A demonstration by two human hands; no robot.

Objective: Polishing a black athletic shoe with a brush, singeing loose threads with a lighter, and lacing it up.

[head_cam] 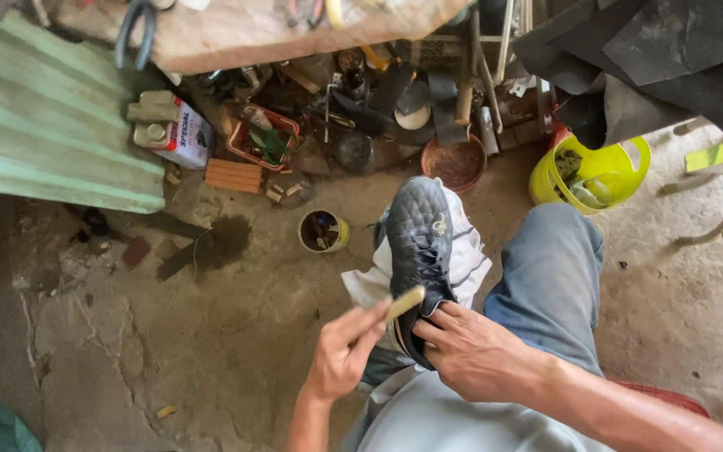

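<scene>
A dark football boot (418,251) lies sole-side down on a white cloth (462,259) draped over the person's left knee, its toe pointing to 12 o'clock. The right hand (470,351) is closed on the boot's heel end at 6 o'clock, fingers curled round the collar and thumb against the side. The left hand (340,356), at 9 o'clock from that heel, pinches a small flat pale stick (406,301) between thumb and fingertips; the stick's far end touches the boot's edge.

On the dirt floor (211,351), at 10 o'clock from the boot, stands an open tin (323,231) with dark contents. At 2 o'clock sits a yellow-green bucket (592,172), and at 12 o'clock a round rusty dish (455,162). A white can (173,127) lies at 10 o'clock beside a green corrugated sheet (52,117).
</scene>
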